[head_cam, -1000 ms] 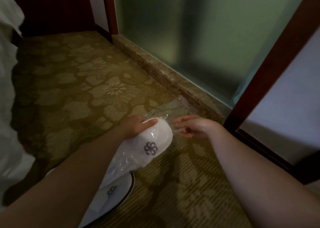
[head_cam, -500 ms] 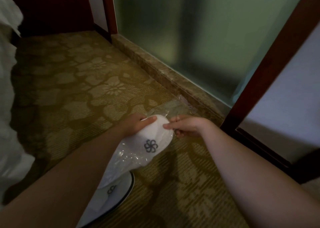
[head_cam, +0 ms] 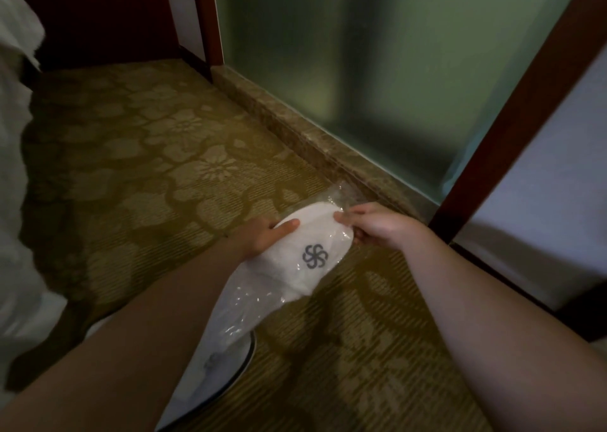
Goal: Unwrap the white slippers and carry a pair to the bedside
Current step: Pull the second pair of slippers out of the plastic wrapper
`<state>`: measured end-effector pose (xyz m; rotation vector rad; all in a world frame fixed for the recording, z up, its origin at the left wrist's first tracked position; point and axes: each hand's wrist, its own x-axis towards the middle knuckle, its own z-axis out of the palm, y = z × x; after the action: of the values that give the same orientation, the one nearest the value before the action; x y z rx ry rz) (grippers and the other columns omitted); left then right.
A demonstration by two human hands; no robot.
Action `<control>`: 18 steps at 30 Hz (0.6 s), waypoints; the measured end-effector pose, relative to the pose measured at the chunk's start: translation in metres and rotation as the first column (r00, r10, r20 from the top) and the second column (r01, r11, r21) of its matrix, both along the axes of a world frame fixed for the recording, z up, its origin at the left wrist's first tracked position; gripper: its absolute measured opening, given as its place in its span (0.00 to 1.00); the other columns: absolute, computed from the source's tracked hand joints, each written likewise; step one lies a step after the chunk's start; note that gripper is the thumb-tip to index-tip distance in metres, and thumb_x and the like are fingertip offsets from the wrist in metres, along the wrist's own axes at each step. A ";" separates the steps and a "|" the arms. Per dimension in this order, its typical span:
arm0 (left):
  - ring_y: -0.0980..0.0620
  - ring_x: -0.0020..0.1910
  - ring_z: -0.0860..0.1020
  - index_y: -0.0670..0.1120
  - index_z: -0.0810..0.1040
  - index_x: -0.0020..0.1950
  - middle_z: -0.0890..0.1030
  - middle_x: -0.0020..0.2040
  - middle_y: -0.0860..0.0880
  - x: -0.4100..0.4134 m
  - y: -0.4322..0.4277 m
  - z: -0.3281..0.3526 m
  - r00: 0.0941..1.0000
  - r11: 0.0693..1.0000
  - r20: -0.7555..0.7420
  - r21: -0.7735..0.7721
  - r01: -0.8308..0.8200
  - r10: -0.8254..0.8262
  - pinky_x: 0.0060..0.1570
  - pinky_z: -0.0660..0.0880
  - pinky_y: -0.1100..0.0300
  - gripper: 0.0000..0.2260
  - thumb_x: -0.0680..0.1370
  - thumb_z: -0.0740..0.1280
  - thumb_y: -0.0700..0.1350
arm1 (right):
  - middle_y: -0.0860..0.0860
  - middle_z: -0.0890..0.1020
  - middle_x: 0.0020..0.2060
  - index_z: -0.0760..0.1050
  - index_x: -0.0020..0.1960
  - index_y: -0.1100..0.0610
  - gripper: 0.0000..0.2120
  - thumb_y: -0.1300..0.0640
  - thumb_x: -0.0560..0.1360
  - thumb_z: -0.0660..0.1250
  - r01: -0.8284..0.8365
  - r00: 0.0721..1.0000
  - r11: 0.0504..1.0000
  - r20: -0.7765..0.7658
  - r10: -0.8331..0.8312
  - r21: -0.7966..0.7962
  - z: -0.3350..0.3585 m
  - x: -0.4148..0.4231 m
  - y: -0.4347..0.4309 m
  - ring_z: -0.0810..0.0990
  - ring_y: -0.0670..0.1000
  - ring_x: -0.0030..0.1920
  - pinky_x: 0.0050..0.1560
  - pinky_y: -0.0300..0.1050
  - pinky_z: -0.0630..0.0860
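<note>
A white slipper [head_cam: 308, 244] with a grey flower logo sits in a clear plastic wrapper [head_cam: 249, 303], held above the carpet. My left hand [head_cam: 262, 238] grips the slipper's left side, thumb on top. My right hand [head_cam: 371, 226] pinches the wrapper at the slipper's toe end, where loose plastic [head_cam: 341, 193] sticks out. A second white slipper [head_cam: 220, 366] with a dark edge lies on the carpet below, partly hidden by my left arm.
Patterned green-gold carpet [head_cam: 157, 175] covers the floor. A marble sill [head_cam: 312, 142] runs under a frosted glass panel [head_cam: 377, 54] with dark wood frames [head_cam: 512, 109]. White bedding [head_cam: 16, 201] hangs at the left edge.
My right hand moved in from beside the wrapper and took hold of the plastic at the slipper's toe. The slipper has risen slightly and turned flatter.
</note>
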<state>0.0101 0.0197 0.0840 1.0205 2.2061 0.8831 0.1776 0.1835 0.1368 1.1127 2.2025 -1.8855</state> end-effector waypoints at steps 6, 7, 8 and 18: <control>0.39 0.71 0.65 0.43 0.59 0.75 0.64 0.74 0.39 -0.019 -0.018 -0.010 0.970 0.963 -0.212 -0.214 -0.165 0.120 0.69 0.64 0.45 0.36 0.74 0.60 0.63 | 0.54 0.80 0.37 0.78 0.56 0.60 0.14 0.53 0.75 0.67 0.399 0.914 0.917 -0.085 -0.397 0.015 -0.015 0.009 0.019 0.77 0.50 0.32 0.35 0.42 0.76; 0.39 0.71 0.65 0.43 0.56 0.76 0.63 0.74 0.39 -0.017 -0.017 -0.010 0.969 0.963 -0.196 -0.192 -0.187 0.150 0.69 0.64 0.46 0.37 0.74 0.61 0.62 | 0.54 0.79 0.36 0.78 0.56 0.61 0.14 0.54 0.75 0.67 0.462 0.881 0.887 -0.108 -0.460 -0.004 -0.019 0.010 0.021 0.76 0.50 0.31 0.34 0.43 0.75; 0.39 0.71 0.65 0.43 0.55 0.76 0.63 0.74 0.39 -0.014 -0.015 -0.010 0.971 0.967 -0.156 -0.152 -0.204 0.180 0.69 0.65 0.46 0.37 0.74 0.63 0.60 | 0.54 0.78 0.35 0.78 0.55 0.61 0.13 0.54 0.75 0.66 0.515 0.847 0.856 -0.128 -0.516 -0.040 -0.021 0.010 0.022 0.75 0.50 0.31 0.33 0.43 0.75; 0.44 0.63 0.76 0.44 0.68 0.69 0.76 0.66 0.44 0.013 0.019 0.019 0.500 0.736 0.806 0.122 -0.666 0.318 0.58 0.75 0.44 0.26 0.74 0.68 0.53 | 0.54 0.78 0.38 0.77 0.47 0.57 0.05 0.55 0.75 0.66 0.501 0.798 0.755 -0.112 -0.592 -0.423 -0.020 0.003 0.008 0.77 0.48 0.34 0.25 0.36 0.76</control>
<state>0.0229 0.0382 0.1031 0.0094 1.5737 1.7469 0.1803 0.1919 0.1165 1.6546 1.5682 -2.6580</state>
